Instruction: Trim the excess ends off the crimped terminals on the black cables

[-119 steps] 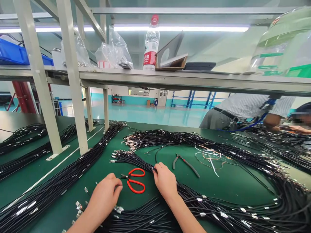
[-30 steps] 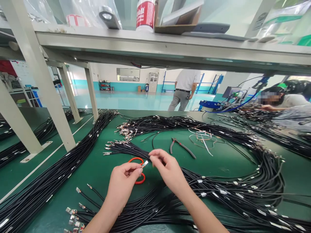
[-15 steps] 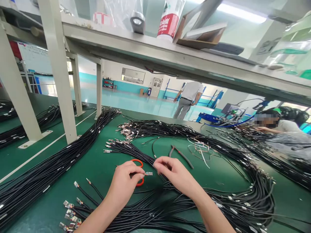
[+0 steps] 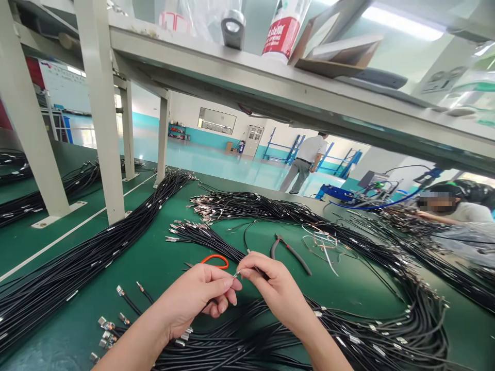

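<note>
My left hand point(image 4: 201, 291) pinches a small metallic connector point(image 4: 235, 275) on a cable end between thumb and forefinger, its other fingers curled below. From the other side, the fingertips of my right hand point(image 4: 273, 283) close on the same connector; the fingers hide most of it. Orange-handled scissors point(image 4: 219, 257) lie just beyond my left hand, partly covered. Behind my right hand are dark-handled cutting pliers point(image 4: 297, 257). A black cable bundle point(image 4: 211, 238) with metal-tipped ends runs under my right hand. More loose cables point(image 4: 220, 346) with plugs spread beneath my forearms.
A long cable bundle point(image 4: 127, 229) lies at left, with another bundle point(image 4: 255, 203) across the back. Wire scraps point(image 4: 323, 239) lie beyond the pliers. A shelf point(image 4: 270, 77) on metal legs point(image 4: 104, 129) spans overhead. One person point(image 4: 305, 157) stands beyond; another point(image 4: 444, 201) sits at right.
My hands have come together, and my right fingertips now grip the connector that stuck out of my left hand. The view has shifted slightly. The standing person has turned and moved.
</note>
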Tool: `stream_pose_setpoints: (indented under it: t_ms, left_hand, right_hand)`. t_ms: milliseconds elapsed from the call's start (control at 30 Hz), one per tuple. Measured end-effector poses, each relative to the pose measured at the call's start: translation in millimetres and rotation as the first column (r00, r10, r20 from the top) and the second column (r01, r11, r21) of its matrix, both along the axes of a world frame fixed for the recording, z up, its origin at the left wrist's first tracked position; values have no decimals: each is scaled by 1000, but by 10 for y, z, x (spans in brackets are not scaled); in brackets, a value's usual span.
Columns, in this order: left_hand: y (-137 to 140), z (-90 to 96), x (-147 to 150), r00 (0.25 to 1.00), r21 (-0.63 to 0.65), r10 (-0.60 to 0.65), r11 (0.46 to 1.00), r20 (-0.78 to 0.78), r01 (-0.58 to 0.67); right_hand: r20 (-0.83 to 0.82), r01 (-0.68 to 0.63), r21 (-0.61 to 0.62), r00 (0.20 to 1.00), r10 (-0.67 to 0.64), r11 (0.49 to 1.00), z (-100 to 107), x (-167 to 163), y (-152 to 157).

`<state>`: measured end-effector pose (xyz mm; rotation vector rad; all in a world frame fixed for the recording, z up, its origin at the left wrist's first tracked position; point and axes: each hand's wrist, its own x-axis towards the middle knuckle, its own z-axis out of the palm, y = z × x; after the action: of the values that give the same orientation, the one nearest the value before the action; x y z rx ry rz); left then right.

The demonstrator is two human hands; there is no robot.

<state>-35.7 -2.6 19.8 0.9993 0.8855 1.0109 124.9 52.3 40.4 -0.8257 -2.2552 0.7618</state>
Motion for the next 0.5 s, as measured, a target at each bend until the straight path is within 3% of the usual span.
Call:
stream_pose_setpoints:
  t_ms: [167, 300, 400, 500]
  left_hand:
    - [39, -49, -33, 999, 11, 24, 1000, 26, -24]
    - [102, -122, -19, 974, -112, 139, 986, 178, -120]
    - [138, -159, 0, 926, -247, 238, 954, 291, -168]
    - [140, -171, 25, 895, -316, 297, 929, 334, -190]
  right_hand:
    - [1, 19, -38, 1000, -19, 999, -66, -49, -3]
    - [24, 211, -49, 977, -210, 976, -131, -28, -33]
    - [44, 311, 43, 949, -313, 949, -188, -14, -86]
    - [34, 278, 173, 957, -288, 945, -250, -36, -136]
